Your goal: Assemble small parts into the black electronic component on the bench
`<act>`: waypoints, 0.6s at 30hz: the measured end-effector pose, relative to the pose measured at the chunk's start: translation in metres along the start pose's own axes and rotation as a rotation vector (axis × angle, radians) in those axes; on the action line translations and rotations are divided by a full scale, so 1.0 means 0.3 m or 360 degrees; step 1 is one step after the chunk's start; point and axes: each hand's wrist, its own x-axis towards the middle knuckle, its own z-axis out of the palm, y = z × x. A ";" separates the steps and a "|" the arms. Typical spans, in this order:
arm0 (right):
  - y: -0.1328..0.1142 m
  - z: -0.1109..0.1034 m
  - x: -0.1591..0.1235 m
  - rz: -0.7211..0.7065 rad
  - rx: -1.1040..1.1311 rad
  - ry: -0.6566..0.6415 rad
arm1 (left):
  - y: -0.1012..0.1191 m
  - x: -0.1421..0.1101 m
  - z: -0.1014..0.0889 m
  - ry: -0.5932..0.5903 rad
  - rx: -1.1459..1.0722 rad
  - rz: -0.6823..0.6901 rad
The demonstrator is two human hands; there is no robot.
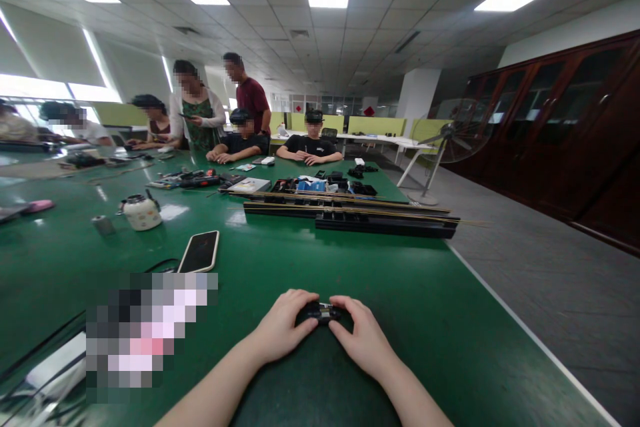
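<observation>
Just above the green tabletop (320, 253), or resting on it, is a small black object (325, 313) with a pale, shiny middle part. I cannot make out its exact kind. My left hand (283, 327) grips its left end between thumb and fingers. On the opposite end, my right hand (364, 333) has thumb and fingers curled round it in the same way. The fingers hide both ends of the object.
Black rails (385, 225) with thin brass-coloured rods lie across the table ahead. Leftward are a phone (200, 252), a lidded cup (141, 212), a grey metal cylinder (103, 225) and cables. Several people sit or stand at the far side. A floor fan (453, 137) stands right.
</observation>
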 end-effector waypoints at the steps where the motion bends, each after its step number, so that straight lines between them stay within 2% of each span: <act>1: -0.001 0.000 0.000 0.0006 -0.0001 0.0001 | 0.000 0.000 -0.001 0.0001 0.0002 0.0000; 18: 0.000 0.003 0.001 0.0016 0.0011 0.0002 | -0.002 -0.002 0.001 0.0014 0.0003 -0.0001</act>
